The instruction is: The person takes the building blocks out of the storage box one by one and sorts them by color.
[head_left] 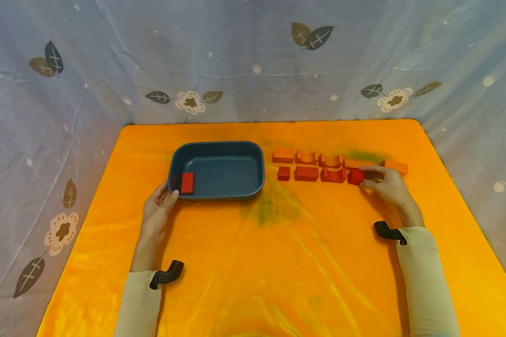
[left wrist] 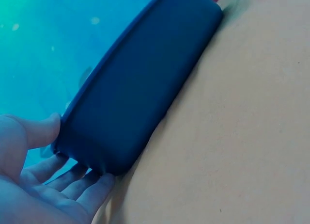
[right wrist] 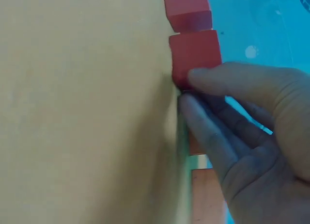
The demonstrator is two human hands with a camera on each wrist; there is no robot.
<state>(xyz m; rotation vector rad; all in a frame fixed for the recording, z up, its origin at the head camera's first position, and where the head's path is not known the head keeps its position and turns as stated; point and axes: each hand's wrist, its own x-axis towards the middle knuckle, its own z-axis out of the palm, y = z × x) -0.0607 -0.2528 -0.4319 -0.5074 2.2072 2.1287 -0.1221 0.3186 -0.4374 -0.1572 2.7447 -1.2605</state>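
My left hand [head_left: 157,208] grips the front left corner of a dark blue plastic tub [head_left: 221,193], with its thumb at the rim and its fingers along the outside in the left wrist view. Inside, a flat red block [head_left: 187,182] lies by the tub's left wall. At the right end of a row of red blocks, my right hand [head_left: 383,185] pinches a small red block [head_left: 355,177] between thumb and fingers. Beside it in the row lie a red arch-cut block [head_left: 333,175], a red rectangular block [head_left: 306,173] and a red cube [head_left: 284,173].
Behind the red row runs an orange row: a rectangular block [head_left: 283,156], two arch-cut blocks [head_left: 306,157] and a long flat piece [head_left: 356,163]. Another orange block [head_left: 395,166] lies behind the right hand. Patterned curtains [head_left: 253,61] stand around the yellow-covered table [head_left: 244,281].
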